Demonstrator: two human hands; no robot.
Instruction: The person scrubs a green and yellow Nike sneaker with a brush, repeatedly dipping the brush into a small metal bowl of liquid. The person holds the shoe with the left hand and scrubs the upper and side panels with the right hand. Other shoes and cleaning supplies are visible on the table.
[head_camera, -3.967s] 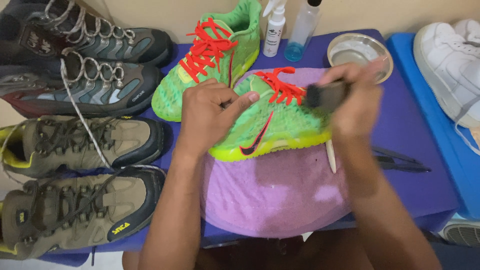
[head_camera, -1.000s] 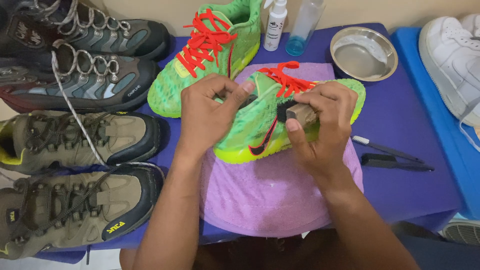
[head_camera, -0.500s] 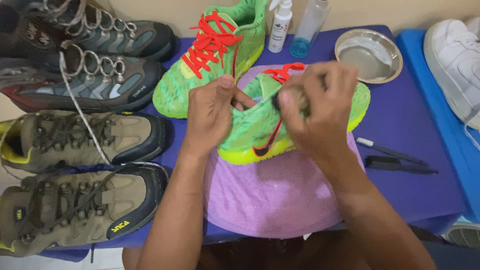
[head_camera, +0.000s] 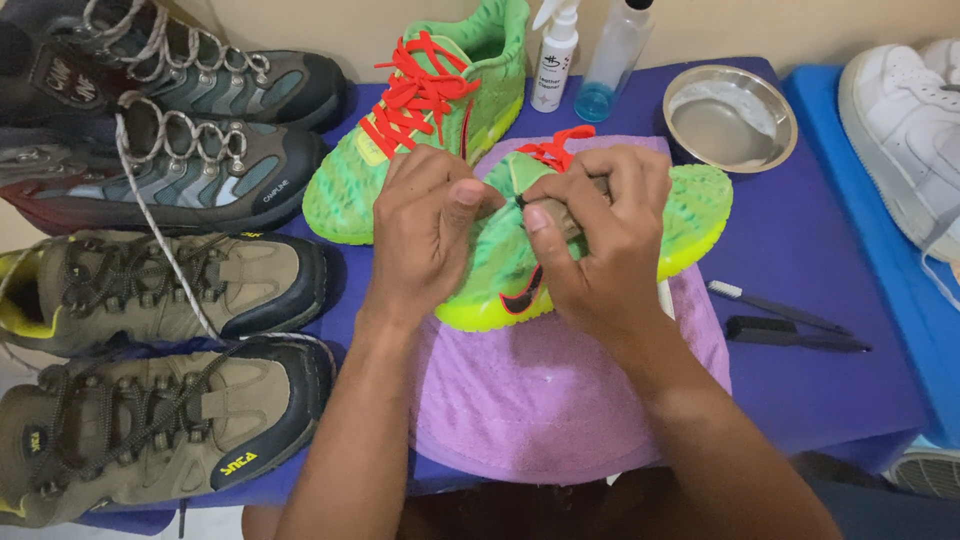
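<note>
Where hands (head_camera: 520, 230) clasp: mottled green sneaker (head_camera: 690, 205)

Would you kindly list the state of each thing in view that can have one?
Green sneaker: on its side on the purple towel, gripped by left hand.
Brush: held by right hand against sneaker.
Second green sneaker: upright, laced.
Metal bowl: upright, a whitish film inside.
Spray bottle: standing.

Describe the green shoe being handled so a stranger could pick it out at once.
On the purple table lies a lilac towel. The green mesh sneaker with red laces lies on it, between the left hand and right hand. Its twin, the upright green sneaker, stands off the towel.
</note>
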